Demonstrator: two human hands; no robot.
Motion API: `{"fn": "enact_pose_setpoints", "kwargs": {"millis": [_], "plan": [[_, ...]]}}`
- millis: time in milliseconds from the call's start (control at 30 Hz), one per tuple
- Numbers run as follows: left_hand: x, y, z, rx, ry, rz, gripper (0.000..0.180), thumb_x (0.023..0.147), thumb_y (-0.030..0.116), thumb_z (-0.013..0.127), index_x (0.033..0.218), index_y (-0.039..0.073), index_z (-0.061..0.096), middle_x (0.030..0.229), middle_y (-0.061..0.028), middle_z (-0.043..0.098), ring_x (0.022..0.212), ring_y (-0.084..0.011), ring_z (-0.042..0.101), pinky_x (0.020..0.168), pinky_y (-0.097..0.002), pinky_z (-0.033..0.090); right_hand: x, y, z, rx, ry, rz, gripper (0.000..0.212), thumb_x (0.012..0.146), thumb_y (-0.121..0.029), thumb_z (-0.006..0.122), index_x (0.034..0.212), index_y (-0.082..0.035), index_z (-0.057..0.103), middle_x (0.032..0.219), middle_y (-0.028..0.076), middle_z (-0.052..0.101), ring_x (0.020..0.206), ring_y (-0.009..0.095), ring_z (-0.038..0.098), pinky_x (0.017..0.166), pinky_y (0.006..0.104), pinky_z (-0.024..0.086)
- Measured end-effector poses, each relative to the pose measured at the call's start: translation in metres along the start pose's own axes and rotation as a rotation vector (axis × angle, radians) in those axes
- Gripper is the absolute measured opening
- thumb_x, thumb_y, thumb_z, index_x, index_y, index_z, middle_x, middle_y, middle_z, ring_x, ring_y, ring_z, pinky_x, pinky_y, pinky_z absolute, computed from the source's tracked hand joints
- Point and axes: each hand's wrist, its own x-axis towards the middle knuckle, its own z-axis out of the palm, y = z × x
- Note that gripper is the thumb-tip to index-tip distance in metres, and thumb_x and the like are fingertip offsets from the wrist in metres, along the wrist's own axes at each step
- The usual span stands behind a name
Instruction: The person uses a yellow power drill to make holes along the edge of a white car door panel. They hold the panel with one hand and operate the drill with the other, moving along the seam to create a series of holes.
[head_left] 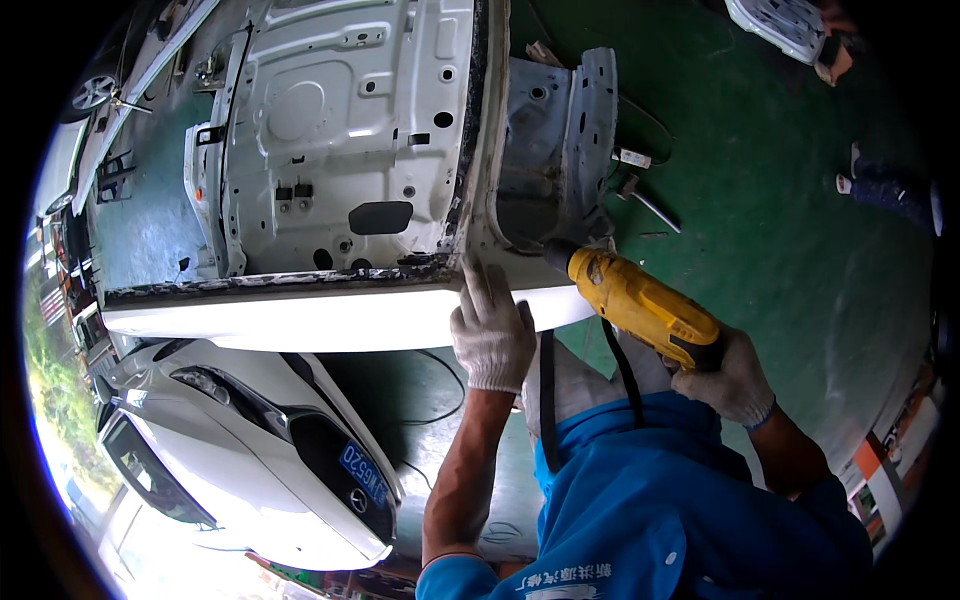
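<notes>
My right hand [738, 382], in a white knit glove, is wrapped around the handle of a yellow and black power drill [645, 302]. The drill's dark nose points left, at the corner of a bare car body shell [410, 105]; whether its tip touches metal I cannot tell. My left hand [493, 340], gloved too, lies over the shell's white outer edge [300, 322]. Its index and middle fingers stretch out to the corner seam, while the other fingers look partly bent. Dark, rough sealant strips [290, 284] run along the seams. Right of the corner, a blue-grey metal section [535, 130] sticks out.
A hammer [655, 205] and a white power strip [631, 158] with a cable lie on the green floor [740, 160] to the right. A white car [250, 450] stands at the lower left. Cables [450, 400] trail below the shell. Another metal part [780, 25] lies at the far right.
</notes>
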Motion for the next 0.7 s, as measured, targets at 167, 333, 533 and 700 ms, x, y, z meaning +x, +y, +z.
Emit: {"fn": "enact_pose_setpoints", "kwargs": {"millis": [167,333,533,700], "plan": [[0.021,0.004,0.003,0.008,-0.033,-0.099,0.073,0.089,0.027,0.076,0.149,-0.002,0.047,0.168,-0.0278,0.032,0.131,-0.0389,0.057,0.099,-0.0512,0.049,0.004,0.000,-0.001,-0.016,0.006,0.064,0.056,0.075,-0.014,0.076,0.126,0.004,0.062,0.101,0.012,0.072,0.097,0.021,0.071,0.092,0.0363,0.060],[-0.001,0.018,0.010,-0.099,0.026,-0.119,0.071,0.087,0.028,0.077,0.148,0.001,0.050,0.161,-0.0228,0.046,0.135,-0.0379,0.055,0.106,-0.0542,0.045,0.002,-0.002,-0.007,-0.012,0.003,-0.010,0.053,0.076,-0.013,0.077,0.124,0.003,0.062,0.096,0.009,0.069,0.093,0.020,0.071,0.089,0.0361,0.061],[0.008,0.020,-0.002,-0.196,0.078,-0.141,0.072,0.086,0.022,0.077,0.148,-0.002,0.048,0.166,-0.0291,0.036,0.128,-0.0434,0.061,0.096,-0.0516,0.053,0.004,-0.008,-0.010,-0.002,-0.009,0.035,0.050,0.076,-0.009,0.076,0.123,0.003,0.062,0.100,0.009,0.068,0.094,0.019,0.070,0.089,0.0350,0.061],[0.025,0.012,0.004,-0.165,0.074,-0.166,0.074,0.086,0.021,0.077,0.149,-0.003,0.047,0.164,-0.0319,0.035,0.115,-0.0439,0.068,0.093,-0.0505,0.058,0.003,-0.011,-0.012,-0.022,-0.046,-0.024,0.049,0.078,-0.009,0.074,0.124,0.002,0.063,0.103,0.011,0.069,0.096,0.020,0.071,0.086,0.0363,0.061]]}}
